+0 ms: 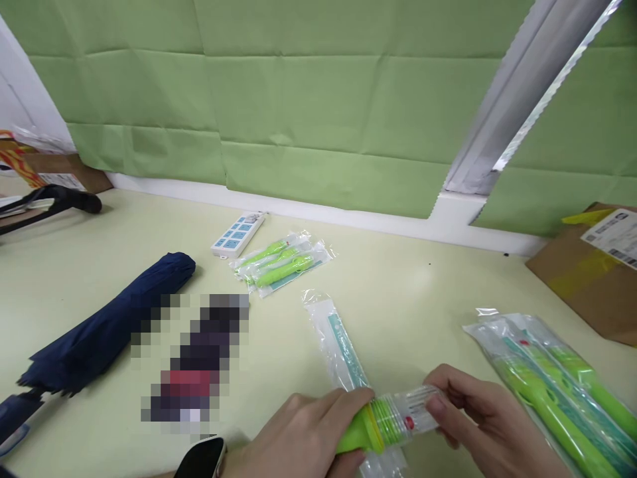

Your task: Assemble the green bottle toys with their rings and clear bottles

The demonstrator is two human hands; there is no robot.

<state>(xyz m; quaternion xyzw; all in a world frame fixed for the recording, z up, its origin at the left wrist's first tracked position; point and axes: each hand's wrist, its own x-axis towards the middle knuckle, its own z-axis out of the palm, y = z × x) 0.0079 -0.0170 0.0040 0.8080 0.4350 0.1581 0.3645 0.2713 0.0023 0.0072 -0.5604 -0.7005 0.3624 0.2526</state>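
Observation:
My left hand (308, 431) is closed around the light-green handle of a plastic tool (391, 421); its exact kind does not show. Past a yellow ring, its ribbed green part runs into a clear tube-like end with a red spot. My right hand (478, 415) pinches that clear end between thumb and fingers. Underneath lies a clear plastic bag (343, 342) with a teal printed strip, partly hidden by my hands. To the right, several bagged green tools (557, 385) of similar look lie together. More bagged green tools (283, 262) lie farther back.
A folded navy umbrella (109, 325) lies at the left, beside a pixelated dark object (199, 362). Behind stands a white power strip (239, 234). Cardboard boxes (592, 265) sit at the right and far left. A green-covered wall (298, 99) bounds the table's back edge.

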